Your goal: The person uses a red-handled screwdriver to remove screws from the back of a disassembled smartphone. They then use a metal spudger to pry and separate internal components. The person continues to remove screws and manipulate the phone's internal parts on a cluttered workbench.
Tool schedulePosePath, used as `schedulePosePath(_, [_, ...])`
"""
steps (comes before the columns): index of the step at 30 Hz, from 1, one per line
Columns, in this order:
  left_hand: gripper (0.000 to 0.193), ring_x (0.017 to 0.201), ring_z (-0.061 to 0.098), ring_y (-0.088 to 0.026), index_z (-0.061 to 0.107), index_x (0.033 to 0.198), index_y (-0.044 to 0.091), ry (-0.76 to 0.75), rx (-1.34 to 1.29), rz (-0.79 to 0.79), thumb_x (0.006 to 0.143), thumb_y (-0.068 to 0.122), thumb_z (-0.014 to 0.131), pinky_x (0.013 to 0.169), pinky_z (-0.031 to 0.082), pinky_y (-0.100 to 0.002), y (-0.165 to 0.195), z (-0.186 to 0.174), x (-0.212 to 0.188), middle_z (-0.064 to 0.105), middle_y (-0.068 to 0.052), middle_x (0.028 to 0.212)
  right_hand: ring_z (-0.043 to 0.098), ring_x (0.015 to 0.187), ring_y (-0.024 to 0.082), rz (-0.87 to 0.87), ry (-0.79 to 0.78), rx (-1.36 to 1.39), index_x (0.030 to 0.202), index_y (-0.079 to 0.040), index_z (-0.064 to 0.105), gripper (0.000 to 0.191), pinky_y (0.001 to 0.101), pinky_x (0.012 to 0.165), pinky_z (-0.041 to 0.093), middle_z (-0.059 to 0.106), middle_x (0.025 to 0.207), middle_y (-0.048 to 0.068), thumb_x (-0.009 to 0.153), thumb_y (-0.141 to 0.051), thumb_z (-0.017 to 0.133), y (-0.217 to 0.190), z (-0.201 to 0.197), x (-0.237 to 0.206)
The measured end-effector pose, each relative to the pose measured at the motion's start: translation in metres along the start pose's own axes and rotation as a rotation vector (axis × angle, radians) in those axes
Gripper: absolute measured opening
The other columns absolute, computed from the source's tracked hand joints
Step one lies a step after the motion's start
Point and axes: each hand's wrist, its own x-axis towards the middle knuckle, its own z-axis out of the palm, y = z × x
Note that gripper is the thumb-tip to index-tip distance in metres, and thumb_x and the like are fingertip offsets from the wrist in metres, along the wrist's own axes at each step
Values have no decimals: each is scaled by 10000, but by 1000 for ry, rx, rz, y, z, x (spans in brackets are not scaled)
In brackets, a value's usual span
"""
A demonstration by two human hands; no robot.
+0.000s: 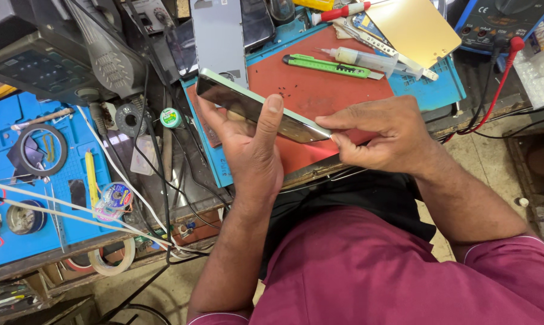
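My left hand (pixel 252 147) grips a slim smartphone (pixel 248 103) with a pale green edge and dark glossy face, held on its side over a red work mat (pixel 320 90). My thumb lies across its face. My right hand (pixel 383 135) pinches the phone's lower right end between thumb and forefinger; whether a small tool is between the fingers is hidden. Several tiny dark screws lie on the mat just behind the phone.
A green utility knife (pixel 326 65), a syringe (pixel 362 58), a red-handled screwdriver (pixel 343 12) and a yellow sheet (pixel 413 27) lie at the back. A blue mat (pixel 37 180) at left holds tape rolls, tweezers and white cables. A multimeter (pixel 500 21) with red lead stands at right.
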Motion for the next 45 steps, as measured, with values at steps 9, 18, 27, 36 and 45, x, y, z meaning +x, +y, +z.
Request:
schedulePosePath(9, [1111,1206,526,-149,-77,1698,147,-28,83,-1,967,-40,738,1074,479,-312,3,7,4,455,-98,1412,771,830,170,0,70,-139,1189,-88,751,402,273,694,602,772,983,61,795,-21,795,-4,5,-3])
schedulePosePath(18, [1129,1315,493,-140,-136,1671,126,-124,183,79,995,-47,751,1145,463,-299,8,15,-1,373,-97,1529,774,931,203,2,54,-197,1206,-86,737,391,301,787,608,772,1043,75,821,-35,780,-13,0,-3])
schedulePosePath(27, [1180,1182,528,-145,-169,1686,157,-206,217,95,987,-87,750,1028,541,-298,10,18,-4,425,-114,1434,784,847,146,59,-14,-202,1144,-75,753,346,266,743,613,785,949,39,799,-41,760,-12,-5,0])
schedulePosePath(36, [1103,1125,536,-162,-190,1709,193,-271,129,52,1033,-27,654,1034,511,-314,21,19,-1,465,-121,1363,766,790,168,-29,10,-221,1069,-47,747,298,285,699,594,767,862,60,774,-58,789,-24,-2,24])
schedulePosePath(45, [917,1365,436,-176,-178,1677,131,-341,144,131,1087,83,524,1279,335,-344,25,13,5,326,-148,1621,780,902,159,-120,131,-223,1155,-62,738,292,332,871,601,775,969,50,870,-94,792,-40,3,47])
